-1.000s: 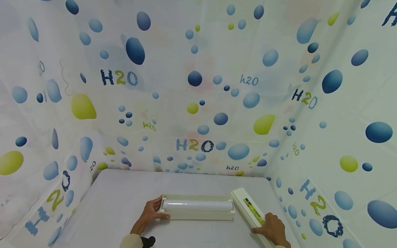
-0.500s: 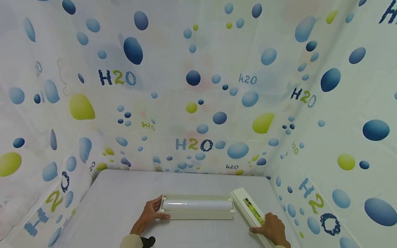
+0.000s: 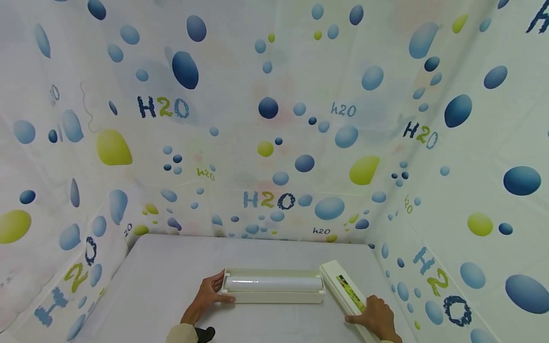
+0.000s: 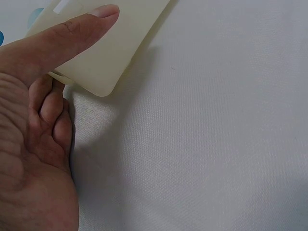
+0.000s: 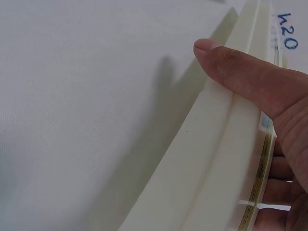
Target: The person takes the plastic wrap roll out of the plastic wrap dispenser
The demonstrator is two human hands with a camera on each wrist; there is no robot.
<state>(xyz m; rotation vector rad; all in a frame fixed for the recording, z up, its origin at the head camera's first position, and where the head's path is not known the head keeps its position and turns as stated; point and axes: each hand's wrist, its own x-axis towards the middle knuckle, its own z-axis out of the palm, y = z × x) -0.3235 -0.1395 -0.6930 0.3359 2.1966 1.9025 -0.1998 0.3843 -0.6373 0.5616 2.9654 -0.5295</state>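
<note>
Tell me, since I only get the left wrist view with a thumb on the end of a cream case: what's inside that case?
Observer: The head view shows a shiny whitish roll lying lengthwise in the case.
Operator: And what's the right hand doing?
Observer: The right hand grips a long cream piece with a green label.
Operator: Is that piece lined up with the case?
Observer: No, it slants: its far end is by the case's right end, and it runs back toward the person and to the right.
</note>
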